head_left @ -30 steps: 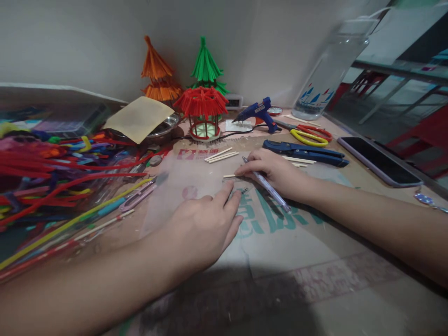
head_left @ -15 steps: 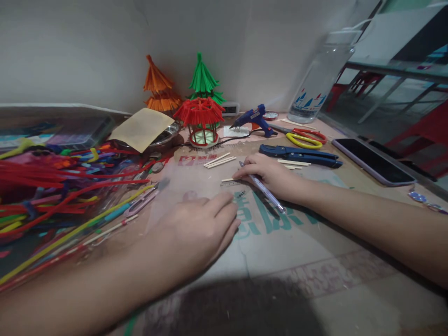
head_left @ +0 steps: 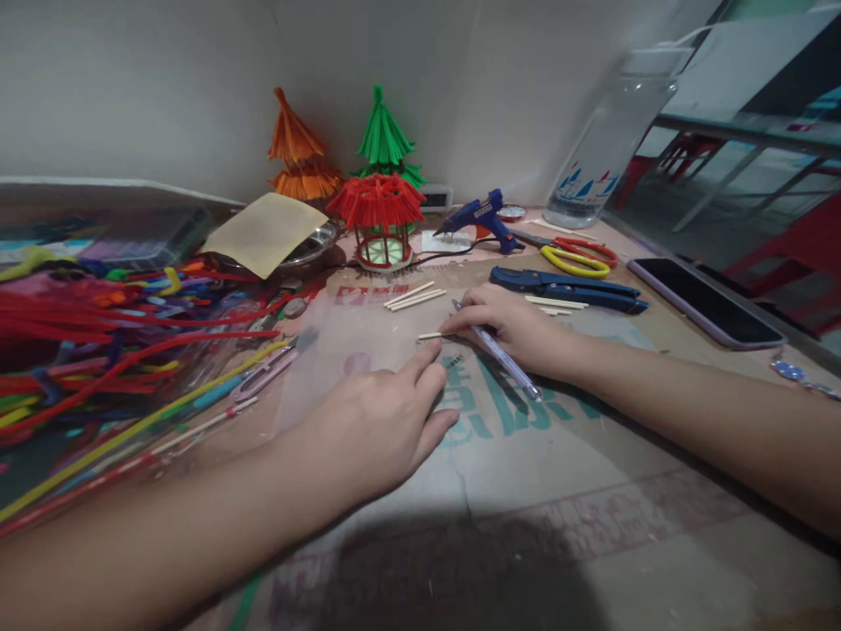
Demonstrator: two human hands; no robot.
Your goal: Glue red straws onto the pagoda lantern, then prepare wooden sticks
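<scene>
My right hand (head_left: 503, 324) rests on the covered cardboard with a pale purple pen (head_left: 505, 361) held slantwise in it. Its fingertips are on one end of a short wooden stick (head_left: 430, 336). Nearer to me, my left hand (head_left: 387, 412) lies with its index finger stretched toward that stick and the thumb apart; nothing shows in it. Beyond the hands, several cut sticks (head_left: 415, 299) form a small pile. Other sticks (head_left: 557, 303) lie behind my right wrist, beside a blue-handled cutter tool (head_left: 571, 289).
Colourful pipe cleaners (head_left: 124, 342) crowd the left side. Red (head_left: 376, 200), green (head_left: 386, 131) and orange (head_left: 295, 136) tiered models stand by the wall. A blue glue gun (head_left: 483, 217), scissors (head_left: 578, 258), phone (head_left: 706, 302) and water bottle (head_left: 608, 145) are at the right.
My left index finger has stretched out and the thumb has parted from the fingers, near the stick. My right hand keeps the pen in about the same place. The view has shifted slightly.
</scene>
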